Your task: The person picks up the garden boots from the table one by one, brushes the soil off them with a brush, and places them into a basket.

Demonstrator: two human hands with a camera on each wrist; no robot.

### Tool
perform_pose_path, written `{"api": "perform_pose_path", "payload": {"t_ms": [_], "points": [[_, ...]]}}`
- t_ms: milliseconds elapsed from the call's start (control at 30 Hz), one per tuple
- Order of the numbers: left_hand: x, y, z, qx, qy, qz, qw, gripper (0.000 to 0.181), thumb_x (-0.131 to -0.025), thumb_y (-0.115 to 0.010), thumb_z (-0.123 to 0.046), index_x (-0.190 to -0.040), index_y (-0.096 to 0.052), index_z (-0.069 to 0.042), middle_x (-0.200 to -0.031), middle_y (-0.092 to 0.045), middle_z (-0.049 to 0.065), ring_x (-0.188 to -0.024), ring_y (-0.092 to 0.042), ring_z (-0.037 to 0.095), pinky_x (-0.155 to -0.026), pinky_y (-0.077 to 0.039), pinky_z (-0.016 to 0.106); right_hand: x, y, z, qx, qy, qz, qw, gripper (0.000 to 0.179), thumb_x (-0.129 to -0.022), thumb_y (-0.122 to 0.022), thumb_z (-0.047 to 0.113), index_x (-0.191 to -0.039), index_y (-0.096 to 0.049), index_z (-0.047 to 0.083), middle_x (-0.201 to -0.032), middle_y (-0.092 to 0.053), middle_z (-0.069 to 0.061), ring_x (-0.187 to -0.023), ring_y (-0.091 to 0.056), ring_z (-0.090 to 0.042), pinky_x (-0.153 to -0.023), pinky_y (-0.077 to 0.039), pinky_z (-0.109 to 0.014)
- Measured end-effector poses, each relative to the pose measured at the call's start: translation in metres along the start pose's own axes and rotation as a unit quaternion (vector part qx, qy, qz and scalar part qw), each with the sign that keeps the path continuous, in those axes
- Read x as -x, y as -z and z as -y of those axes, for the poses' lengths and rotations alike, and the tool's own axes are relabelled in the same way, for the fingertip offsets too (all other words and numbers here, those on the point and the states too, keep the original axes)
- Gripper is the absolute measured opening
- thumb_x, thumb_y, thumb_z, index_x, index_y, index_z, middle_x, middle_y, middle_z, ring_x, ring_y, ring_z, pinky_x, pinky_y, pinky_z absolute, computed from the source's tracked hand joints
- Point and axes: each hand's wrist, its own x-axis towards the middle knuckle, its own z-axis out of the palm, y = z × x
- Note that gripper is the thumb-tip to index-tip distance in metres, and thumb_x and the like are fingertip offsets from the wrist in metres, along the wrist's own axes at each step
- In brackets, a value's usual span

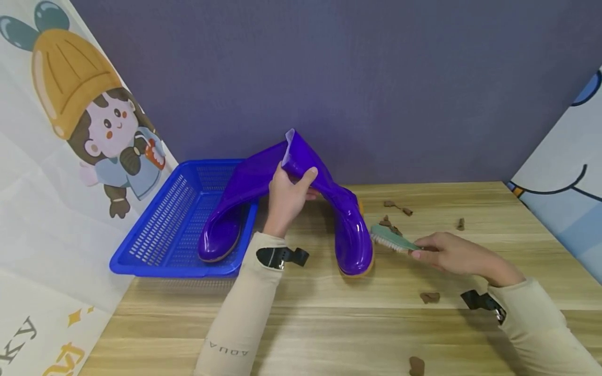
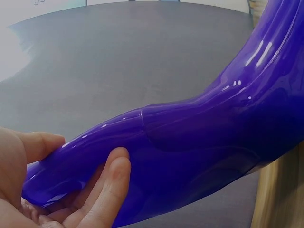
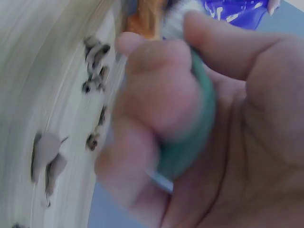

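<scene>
My left hand [image 1: 288, 198] grips a shiny purple rain boot [image 1: 350, 235] by its upper shaft, thumb on one side and fingers on the other. The boot's foot hangs down to the right, its orange sole facing the brush. My right hand [image 1: 453, 254] holds a green scrubbing brush [image 1: 392, 237] by the handle, its white bristles beside the boot's foot; whether they touch it I cannot tell. In the right wrist view the fingers curl round the green handle [image 3: 190, 137], blurred. A second purple boot [image 1: 223, 230] lies over the blue basket's right side.
The blue plastic basket [image 1: 141, 254] stands at the left of the wooden table [image 1: 329, 334]. Several brown scraps, among them one scrap [image 1: 430, 297] nearer the front, lie on the right half. A grey wall [image 1: 352, 78] rises behind the table.
</scene>
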Motion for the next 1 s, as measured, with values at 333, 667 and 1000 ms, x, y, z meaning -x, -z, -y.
{"api": "perform_pose_path", "payload": {"t_ms": [333,667,1000], "points": [[0.001,0.0,0.0,-0.005,0.003,0.005,1.0,0.04,-0.096,-0.072,-0.027,-0.123,-0.051,-0.006,-0.095,-0.076,0.02,-0.074,-0.076,0.039,-0.062,-0.063,0.034,0.005,0.003,-0.009,0.061,-0.023,0.008,0.9978,0.036,-0.105,-0.055,0.036,-0.12,-0.07,0.007,-0.079,-0.067,-0.001,-0.067,-0.062,-0.014,-0.067,-0.056,-0.035],[0.001,0.0,0.001,-0.012,-0.002,0.001,0.9999,0.039,-0.096,-0.072,-0.027,-0.121,-0.051,-0.007,-0.092,-0.077,0.02,-0.068,-0.076,0.032,-0.062,-0.063,0.034,0.009,0.01,-0.006,0.129,-0.063,-0.058,0.9879,0.055,-0.107,-0.052,0.034,-0.14,-0.054,-0.01,-0.127,-0.069,-0.024,-0.117,-0.064,-0.046,-0.092,-0.053,-0.062],[0.0,-0.004,0.0,0.054,-0.006,0.013,0.9984,0.03,-0.098,-0.064,-0.005,-0.126,-0.054,0.001,-0.107,-0.072,0.026,-0.081,-0.076,0.038,-0.072,-0.064,0.047,0.004,0.011,-0.005,0.122,-0.06,-0.073,0.988,0.051,-0.108,-0.049,0.037,-0.136,-0.058,-0.005,-0.119,-0.072,-0.017,-0.102,-0.071,-0.029,-0.083,-0.057,-0.053]]}}
